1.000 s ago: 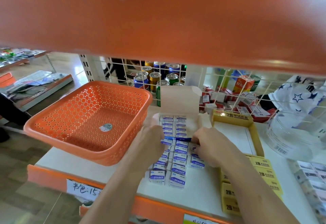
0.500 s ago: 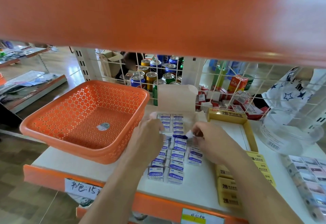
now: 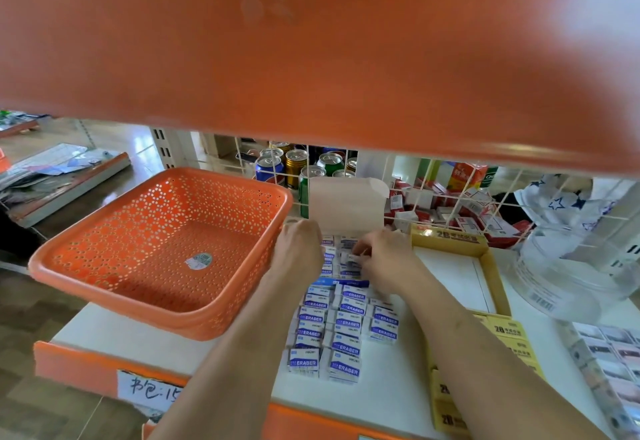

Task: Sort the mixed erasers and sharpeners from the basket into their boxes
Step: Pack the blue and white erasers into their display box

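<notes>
The orange perforated basket [image 3: 221,176] stands at the left of the shelf with only a sticker on its floor. To its right is the eraser box [image 3: 346,204], lid flap upright, with rows of blue-and-white erasers inside. My left hand [image 3: 298,249] holds the box's left side. My right hand [image 3: 384,259] is over the box and pinches one eraser [image 3: 349,259] at its fingertips. Several more loose erasers [image 3: 341,327] lie in rows on the white shelf in front of the box. No sharpeners are visible.
A yellow 2B box [image 3: 446,239] stands open at the right, with yellow 2B packs [image 3: 509,335] in front of it. A clear plastic jar [image 3: 571,277] sits far right. Drink cans [image 3: 294,162] stand behind a wire grid. An orange upper shelf [image 3: 311,59] hangs low overhead.
My right hand lifted an eraser off the shelf rows and carried it back over the box. My left hand shifted slightly farther along the box's left side.
</notes>
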A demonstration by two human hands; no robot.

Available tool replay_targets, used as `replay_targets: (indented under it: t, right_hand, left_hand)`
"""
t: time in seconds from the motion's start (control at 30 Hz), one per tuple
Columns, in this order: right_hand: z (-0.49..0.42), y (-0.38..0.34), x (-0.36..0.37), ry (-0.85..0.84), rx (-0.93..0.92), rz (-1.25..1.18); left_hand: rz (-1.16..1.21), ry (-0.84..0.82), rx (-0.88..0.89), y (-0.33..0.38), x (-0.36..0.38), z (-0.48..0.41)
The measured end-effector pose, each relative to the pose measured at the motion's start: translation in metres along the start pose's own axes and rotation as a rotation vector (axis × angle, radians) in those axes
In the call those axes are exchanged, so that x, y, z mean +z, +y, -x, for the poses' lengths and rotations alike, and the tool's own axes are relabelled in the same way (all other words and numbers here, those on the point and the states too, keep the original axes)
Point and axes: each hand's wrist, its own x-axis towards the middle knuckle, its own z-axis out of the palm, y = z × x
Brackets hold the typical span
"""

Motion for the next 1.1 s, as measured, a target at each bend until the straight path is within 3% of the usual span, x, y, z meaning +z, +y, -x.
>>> replay_targets:
  t: [0.4,0.73,0.93,1.1]
  right_hand:
    - [-0.018,0.007,0.002,0.035,-0.028,-0.018]
    - [-0.028,0.008,0.013,0.138,-0.012,0.058]
    - [-0.030,0.008,0.016,0.167,-0.025,0.044]
    - [-0.029,0.007,0.016,0.164,-0.038,0.064]
  left_hand:
    - [0.084,-0.101,-0.048,-0.005,0.003,-0.005]
    - [0.198,-0.038,-0.132,-0.003,0.003,-0.012]
    - [0.185,-0.009,-0.075,-0.003,0.006,-0.011]
    - [0.375,-0.089,-0.256,-0.001,0.007,-0.010]
